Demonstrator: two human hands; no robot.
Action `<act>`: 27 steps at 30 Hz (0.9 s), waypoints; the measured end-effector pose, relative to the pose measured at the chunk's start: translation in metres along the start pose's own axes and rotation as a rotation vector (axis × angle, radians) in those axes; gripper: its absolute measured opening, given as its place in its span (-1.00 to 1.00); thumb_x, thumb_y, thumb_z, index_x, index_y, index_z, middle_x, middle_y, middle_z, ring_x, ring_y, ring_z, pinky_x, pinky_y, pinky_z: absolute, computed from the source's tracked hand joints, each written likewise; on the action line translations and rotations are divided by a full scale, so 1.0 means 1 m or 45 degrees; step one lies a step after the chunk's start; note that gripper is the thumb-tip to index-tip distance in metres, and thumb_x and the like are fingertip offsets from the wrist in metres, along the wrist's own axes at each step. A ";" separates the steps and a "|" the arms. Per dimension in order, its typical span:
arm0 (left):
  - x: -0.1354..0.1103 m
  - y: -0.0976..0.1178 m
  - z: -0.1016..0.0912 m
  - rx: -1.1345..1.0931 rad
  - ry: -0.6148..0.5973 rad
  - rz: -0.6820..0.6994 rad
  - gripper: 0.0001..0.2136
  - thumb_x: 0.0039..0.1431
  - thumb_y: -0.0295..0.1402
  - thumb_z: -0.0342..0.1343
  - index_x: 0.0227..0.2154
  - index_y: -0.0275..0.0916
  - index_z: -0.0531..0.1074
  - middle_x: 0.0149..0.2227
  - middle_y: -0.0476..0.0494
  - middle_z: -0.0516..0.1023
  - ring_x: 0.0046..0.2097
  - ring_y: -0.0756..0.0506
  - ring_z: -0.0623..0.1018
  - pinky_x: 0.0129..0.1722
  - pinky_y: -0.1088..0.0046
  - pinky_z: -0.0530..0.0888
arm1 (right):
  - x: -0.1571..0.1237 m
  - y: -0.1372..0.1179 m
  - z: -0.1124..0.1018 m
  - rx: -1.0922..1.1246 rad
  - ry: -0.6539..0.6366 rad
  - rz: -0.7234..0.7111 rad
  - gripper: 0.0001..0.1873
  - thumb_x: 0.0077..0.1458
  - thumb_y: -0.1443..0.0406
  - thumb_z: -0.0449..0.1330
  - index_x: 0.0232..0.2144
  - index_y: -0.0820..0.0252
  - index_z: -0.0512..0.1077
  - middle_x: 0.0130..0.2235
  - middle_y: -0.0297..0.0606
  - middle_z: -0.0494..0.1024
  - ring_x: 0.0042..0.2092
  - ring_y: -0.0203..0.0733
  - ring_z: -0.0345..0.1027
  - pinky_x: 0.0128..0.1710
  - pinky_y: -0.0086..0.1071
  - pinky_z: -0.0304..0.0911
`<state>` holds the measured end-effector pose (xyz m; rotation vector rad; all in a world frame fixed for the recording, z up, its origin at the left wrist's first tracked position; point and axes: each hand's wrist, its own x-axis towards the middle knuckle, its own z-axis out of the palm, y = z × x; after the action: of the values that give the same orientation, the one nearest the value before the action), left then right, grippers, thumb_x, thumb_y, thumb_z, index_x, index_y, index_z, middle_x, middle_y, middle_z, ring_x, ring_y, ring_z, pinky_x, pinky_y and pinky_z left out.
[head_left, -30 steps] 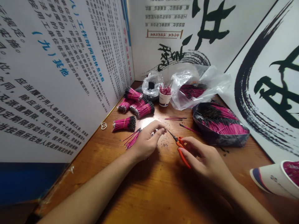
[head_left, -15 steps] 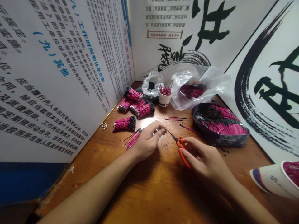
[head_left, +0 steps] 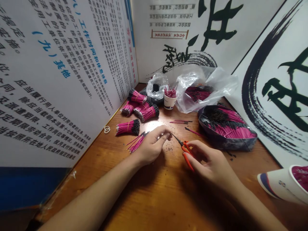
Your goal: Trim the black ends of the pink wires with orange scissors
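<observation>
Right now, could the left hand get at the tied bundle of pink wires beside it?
Probably yes. The left hand sits close to the tied bundle of pink wires, and only some loose pink wires lie low between them, hardly a barrier. Its fingers look pinched together, so it may need to release first.

Workshop corner: wooden bench [head_left: 154, 199], pink wire bundles [head_left: 128, 127], printed boards [head_left: 60, 80]

Single head-worn view, facing forward and down onto wooden surface [head_left: 149, 199] from just behind forearms. Close on left hand [head_left: 151, 147] and right hand [head_left: 209, 163], both lower centre, arms entering from bottom edge. Faces corner of printed left board [head_left: 60, 96], back board [head_left: 168, 35], right board [head_left: 276, 96]. Wide lens; board edges lean inward.
</observation>
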<state>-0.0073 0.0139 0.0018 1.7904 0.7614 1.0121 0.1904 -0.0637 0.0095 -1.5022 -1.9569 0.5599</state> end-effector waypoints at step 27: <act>0.008 -0.002 -0.026 0.677 0.262 -0.043 -0.87 0.22 -0.45 -0.01 -0.45 -0.24 0.32 -0.39 -0.04 0.38 -0.34 -0.03 0.38 -0.32 0.43 0.28 | 0.014 0.040 -0.015 -0.192 0.383 0.340 -0.76 0.04 0.17 0.18 -0.23 0.12 0.40 -0.32 -0.23 0.63 -0.30 -0.11 0.54 -0.34 -0.38 0.33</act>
<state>-0.0269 0.0322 0.0088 2.1256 1.2765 1.0467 0.2266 -0.0400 -0.0023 -1.8401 -1.6095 0.2784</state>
